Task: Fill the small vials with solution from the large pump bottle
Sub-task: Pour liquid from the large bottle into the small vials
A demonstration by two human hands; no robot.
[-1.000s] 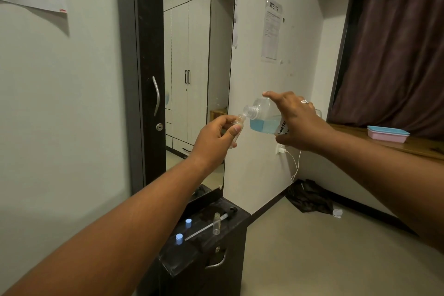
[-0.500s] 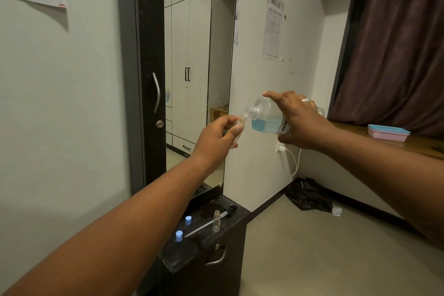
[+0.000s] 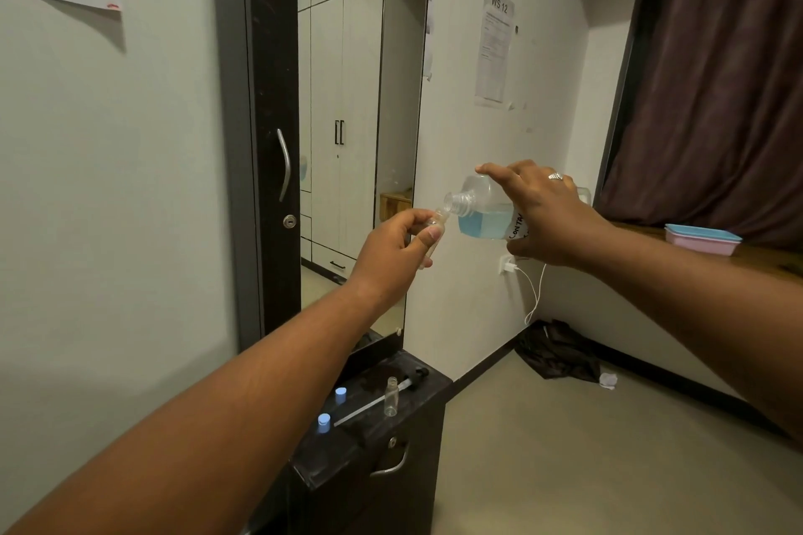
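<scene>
A tall mirror in a dark frame reflects white wardrobe doors, and a black door with a curved metal handle stands just left of it. A printed notice headed "WS 12" is stuck on the wall, and a white charger with a dangling cable is plugged in below. A pink box with a blue lid sits on a wooden ledge before a maroon curtain, and dark cloth lies crumpled on the floor.

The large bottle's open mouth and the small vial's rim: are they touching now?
Cannot tell. In the head view the large bottle mouth meets the small vial rim, but no gap or contact shows plainly.
</scene>
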